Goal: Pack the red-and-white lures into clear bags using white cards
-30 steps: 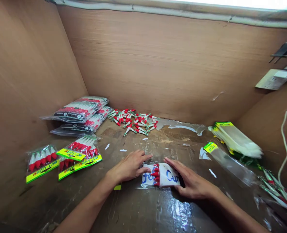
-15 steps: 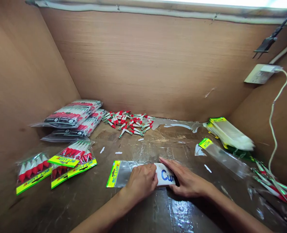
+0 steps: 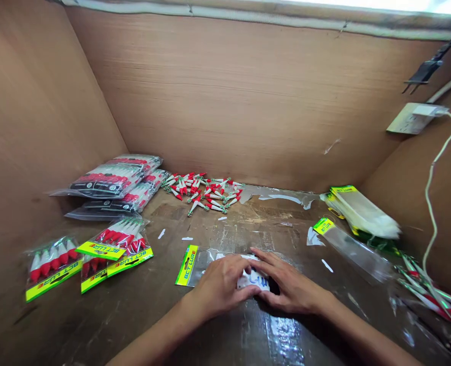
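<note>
A clear plastic bag (image 3: pixel 203 260) with a yellow-green "BCT LURE" header lies flat in front of me, its header to the left. At its right end is a flat white piece (image 3: pixel 244 281) with blue handwriting, mostly covered by my hands. It seems to lie within the bag, though the bag's mouth is hidden. My left hand (image 3: pixel 223 279) is closed over the middle of the white piece, thumb on the near edge and fingers on the far one. Around the right end, my right hand (image 3: pixel 292 282) grips it between thumb and fingers.
Filled lure packs (image 3: pixel 52 264) lie at left, before stacked bags (image 3: pixel 107 178). Loose red-and-white lures (image 3: pixel 206 193) are heaped at the back. To the right are an empty bag (image 3: pixel 353 249), a bag stack (image 3: pixel 370 211), more lures (image 3: pixel 427 290) and a hanging white cable (image 3: pixel 431 203).
The white piece has shifted left, further along the bag, and less of its writing shows. My left hand has opened from a fist to span it; the bag's header has tilted slightly.
</note>
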Demonstrator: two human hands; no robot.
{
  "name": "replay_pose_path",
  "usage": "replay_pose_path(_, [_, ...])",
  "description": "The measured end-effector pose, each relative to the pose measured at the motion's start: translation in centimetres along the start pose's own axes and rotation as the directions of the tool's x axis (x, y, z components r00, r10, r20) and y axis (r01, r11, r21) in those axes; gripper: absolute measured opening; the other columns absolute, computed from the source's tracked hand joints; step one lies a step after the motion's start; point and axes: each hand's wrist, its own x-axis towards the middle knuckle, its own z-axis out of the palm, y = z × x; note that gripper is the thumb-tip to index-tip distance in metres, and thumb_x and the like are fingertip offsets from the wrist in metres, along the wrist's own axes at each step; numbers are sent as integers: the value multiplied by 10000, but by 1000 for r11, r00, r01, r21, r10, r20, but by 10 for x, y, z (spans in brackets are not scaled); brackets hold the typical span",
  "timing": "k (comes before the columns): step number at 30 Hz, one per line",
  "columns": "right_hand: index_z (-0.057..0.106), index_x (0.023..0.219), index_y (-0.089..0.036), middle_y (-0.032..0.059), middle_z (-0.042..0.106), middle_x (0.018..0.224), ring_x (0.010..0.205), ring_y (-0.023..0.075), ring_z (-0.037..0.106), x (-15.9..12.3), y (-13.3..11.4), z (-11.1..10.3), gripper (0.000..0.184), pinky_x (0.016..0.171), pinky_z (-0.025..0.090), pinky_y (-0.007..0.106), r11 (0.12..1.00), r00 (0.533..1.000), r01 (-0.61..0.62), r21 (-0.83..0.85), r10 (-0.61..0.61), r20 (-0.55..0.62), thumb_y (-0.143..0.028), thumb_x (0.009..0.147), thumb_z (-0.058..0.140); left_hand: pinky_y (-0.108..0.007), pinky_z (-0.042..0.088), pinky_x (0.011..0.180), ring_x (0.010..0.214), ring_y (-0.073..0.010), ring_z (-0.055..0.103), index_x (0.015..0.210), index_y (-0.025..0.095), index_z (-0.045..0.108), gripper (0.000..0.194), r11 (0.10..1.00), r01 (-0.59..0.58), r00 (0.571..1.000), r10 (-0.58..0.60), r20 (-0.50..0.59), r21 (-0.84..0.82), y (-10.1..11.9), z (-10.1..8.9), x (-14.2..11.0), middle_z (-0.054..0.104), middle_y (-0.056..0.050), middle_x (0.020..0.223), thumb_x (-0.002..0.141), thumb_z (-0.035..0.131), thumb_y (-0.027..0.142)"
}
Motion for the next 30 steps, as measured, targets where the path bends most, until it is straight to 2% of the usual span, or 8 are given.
replay_pose_path(3, [346, 1514, -250, 125, 250, 1606, 1449, 319, 290, -1, 12, 10, 780, 1154, 295, 514, 1000, 998, 29, -10, -30, -47, -319, 805, 667, -467, 356, 1084, 1373, -339, 402, 1484, 260, 334, 907, 999, -36, 999, 36, 40, 9, -19, -9, -2, 455, -133, 1483, 758, 652, 701])
replay_pose_path(5, [361, 1507, -239, 140, 305, 1581, 1429, 327, 325, -1, 19, 16, 792, 1138, 313, 529, 998, 995, 62, -8, -63, -77, -299, 783, 675, -511, 204, 1171, 1483, -353, 180, 1562, 271, 130, 1077, 997, -63, 992, 57, 110, 49, -29, -6, -1, 236, -132, 1610, 735, 608, 770])
replay_pose_path(9, [400, 1485, -230, 153, 412, 1512, 1383, 321, 390, 2, 22, 22, 782, 1119, 340, 522, 994, 977, 112, 0, -110, -181, -253, 756, 682, -531, 86, 1192, 1503, -335, 71, 1572, 257, 51, 1046, 988, -99, 984, 80, 161, 115, -31, 11, 4, 121, -133, 1634, 791, 489, 798])
replay_pose_path(14, [511, 1396, -288, 78, 214, 1617, 1435, 278, 316, 1, 5, 13, 590, 1135, 328, 470, 985, 966, 172, -19, -173, -192, -171, 826, 608, -562, 24, 1183, 1500, -358, 3, 1571, 210, -23, 1164, 984, -89, 984, 64, 164, 154, -28, 18, 5, 47, -170, 1632, 738, 481, 848])
replay_pose_path(18, [522, 1381, -257, 79, 227, 1612, 1446, 267, 295, -1, -6, 6, 584, 1144, 322, 468, 988, 975, 155, 15, -150, -167, -143, 815, 613, -562, -17, 1181, 1499, -368, 10, 1560, 195, -105, 1260, 984, -128, 970, 99, 222, 121, -30, 11, 4, 12, -170, 1631, 693, 523, 860])
replay_pose_path(23, [688, 1190, -281, 50, 333, 1572, 1436, 247, 326, -1, 1, 10, 324, 1144, 328, 436, 979, 962, 201, 37, -190, -194, -189, 889, 612, -571, -7, 1179, 1502, -357, 7, 1571, 245, -20, 1138, 987, -108, 970, 79, 229, 120, -27, 6, 5, 37, -128, 1639, 745, 491, 837])
replay_pose_path(27, [697, 1186, -317, 48, 416, 1535, 1436, 258, 338, -3, 15, 19, 277, 1159, 297, 476, 968, 946, 250, 25, -239, -218, -275, 922, 624, -558, 16, 1184, 1506, -330, 25, 1571, 278, 28, 977, 987, -94, 978, 68, 196, 128, -26, 6, 6, 105, -101, 1640, 843, 485, 742])
replay_pose_path(30, [702, 1164, -310, 60, 448, 1513, 1412, 255, 384, -3, 20, 22, 248, 1147, 323, 469, 962, 934, 266, 56, -243, -262, -286, 932, 619, -563, 15, 1183, 1506, -329, 51, 1568, 284, 79, 966, 990, -88, 979, 66, 192, 107, -28, 7, 9, 159, -100, 1633, 835, 536, 714])
